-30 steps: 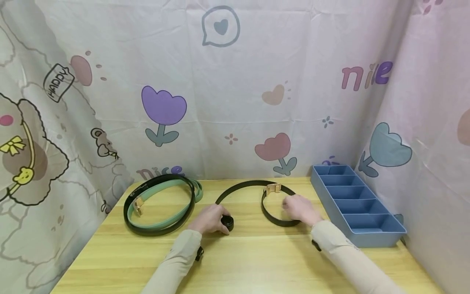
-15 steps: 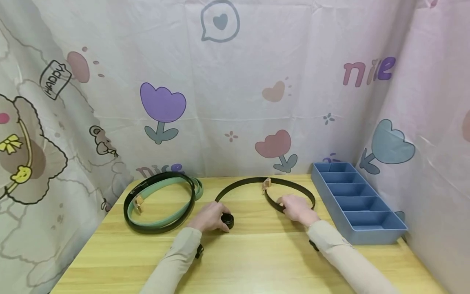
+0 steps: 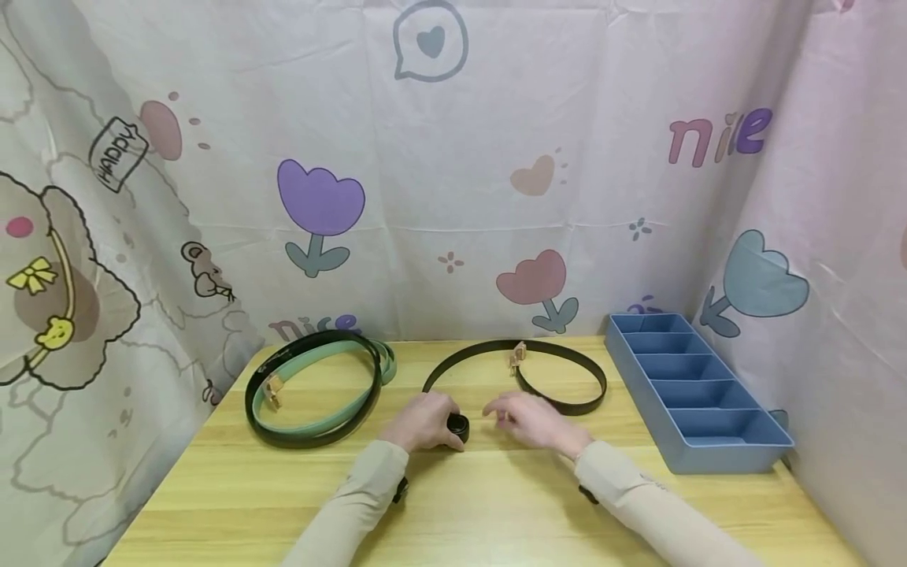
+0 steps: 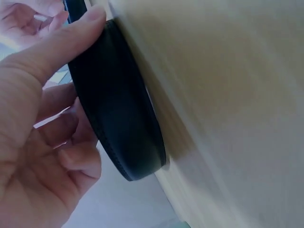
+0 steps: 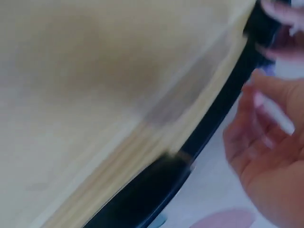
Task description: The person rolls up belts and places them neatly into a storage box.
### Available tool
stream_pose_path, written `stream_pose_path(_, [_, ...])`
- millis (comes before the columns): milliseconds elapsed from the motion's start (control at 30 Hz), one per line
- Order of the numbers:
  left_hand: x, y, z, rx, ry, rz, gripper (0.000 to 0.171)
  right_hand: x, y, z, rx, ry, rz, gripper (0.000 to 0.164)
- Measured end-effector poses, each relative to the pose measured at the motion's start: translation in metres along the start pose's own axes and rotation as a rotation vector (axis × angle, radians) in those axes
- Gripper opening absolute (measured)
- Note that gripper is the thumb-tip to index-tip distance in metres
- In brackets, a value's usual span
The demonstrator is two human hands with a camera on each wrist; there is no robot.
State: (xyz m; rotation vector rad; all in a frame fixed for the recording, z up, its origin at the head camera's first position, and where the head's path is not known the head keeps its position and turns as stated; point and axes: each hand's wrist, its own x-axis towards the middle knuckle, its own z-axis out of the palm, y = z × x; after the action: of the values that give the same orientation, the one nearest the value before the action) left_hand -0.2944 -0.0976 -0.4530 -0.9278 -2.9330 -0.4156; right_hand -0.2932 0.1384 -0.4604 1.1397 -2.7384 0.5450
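Note:
A black belt [image 3: 577, 408] stands on its edge in a wide curve on the wooden table, with its gold buckle [image 3: 518, 357] near the back. My left hand [image 3: 423, 423] grips the belt's rolled-up end [image 3: 460, 430], thumb on the near side. In the left wrist view the thumb lies along the top edge of the coil [image 4: 114, 109]. To the right of that coil hovers my right hand [image 3: 533, 424], fingers loosely bent and holding nothing. The right wrist view shows it beside the belt strap [image 5: 216, 107].
At the left, a coiled black belt [image 3: 312, 442] and a green belt [image 3: 312, 429] with a gold buckle lie together. A blue tray [image 3: 730, 461] with several compartments stands at the right edge of the table [image 3: 496, 520]. Printed curtains hang behind and at both sides.
My right hand first shifted the belt's buckle-end loop, then let go and moved left towards the coil. The buckle has turned and the loop has opened wider. My left hand keeps its grip.

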Motion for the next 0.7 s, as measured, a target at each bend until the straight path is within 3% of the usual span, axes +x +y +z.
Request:
stream_pose_path(133, [0.004, 0.008, 0.006, 0.059, 0.053, -0.006, 0.037, 0.007, -0.013, 0.012, -0.003, -0.089, -0.096, 0.034])
stream_pose_path(300, [0.008, 0.013, 0.013, 0.074, 0.099, 0.001, 0.038, 0.012, -0.020, 0.021, -0.023, -0.095, -0.122, 0.019])
stream_pose_path(433, [0.007, 0.010, 0.012, 0.030, 0.049, 0.070, 0.033, 0.015, -0.018, 0.023, -0.051, -0.080, -0.159, 0.014])
stream_pose_path(533, [0.007, 0.007, 0.008, -0.004, -0.014, 0.135, 0.047, 0.016, -0.014, 0.022, -0.114, -0.062, -0.174, 0.015])
stream_pose_path(600, [0.008, 0.006, 0.006, -0.018, -0.049, 0.149, 0.051, 0.016, -0.012, 0.021, -0.155, -0.055, -0.172, 0.017])
stream_pose_path(700, [0.009, 0.006, 0.005, -0.006, -0.061, 0.135, 0.044, 0.015, -0.011, 0.019, -0.198, -0.053, -0.165, 0.017])
